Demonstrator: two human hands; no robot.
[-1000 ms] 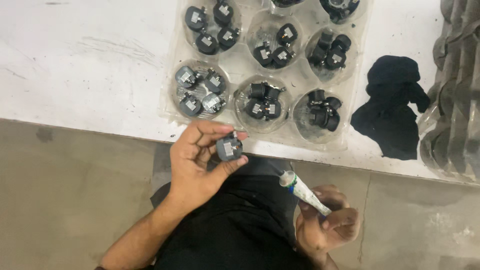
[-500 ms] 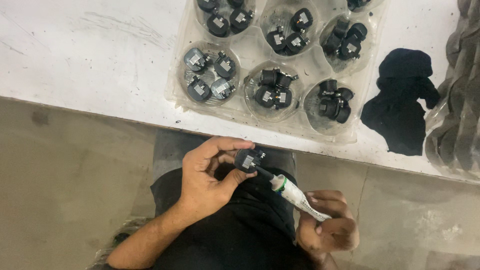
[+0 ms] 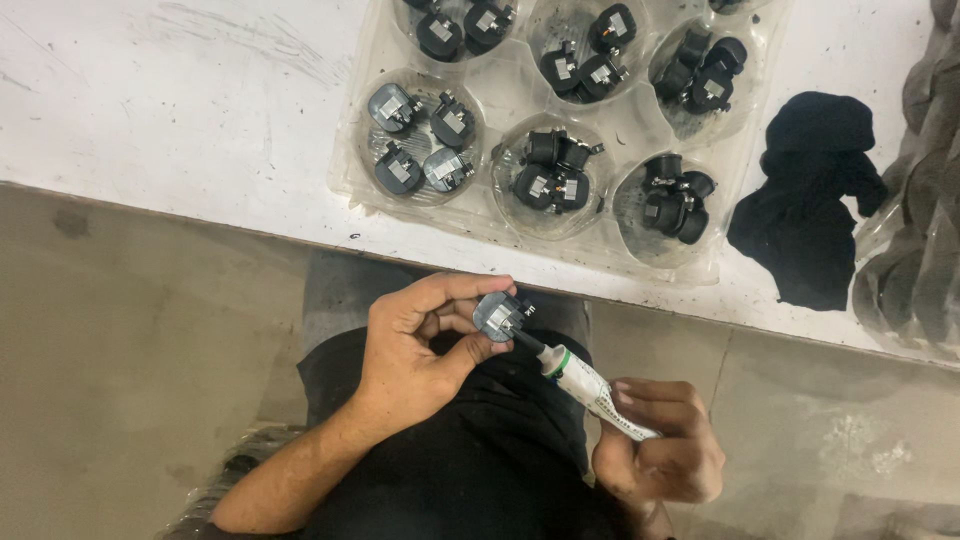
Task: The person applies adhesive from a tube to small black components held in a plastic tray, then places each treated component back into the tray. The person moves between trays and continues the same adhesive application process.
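Note:
My left hand (image 3: 425, 345) holds a small round black part (image 3: 499, 315) with a grey face between thumb and fingers, just below the table edge over my lap. In my right hand (image 3: 660, 450) is a small white tube (image 3: 590, 385) with a green collar and a dark nozzle. The nozzle tip touches the part. Above them on the white table lies a clear plastic tray (image 3: 620, 115) with round pockets, each holding several of the same black parts.
A crumpled black cloth (image 3: 810, 195) lies on the table right of the tray. A clear bag of dark items (image 3: 920, 230) sits at the right edge. The white table top (image 3: 180, 110) is scuffed. Grey floor (image 3: 130, 370) lies below.
My left hand has carried the part down and right toward the tube. The tube's nozzle has come up and now meets the part.

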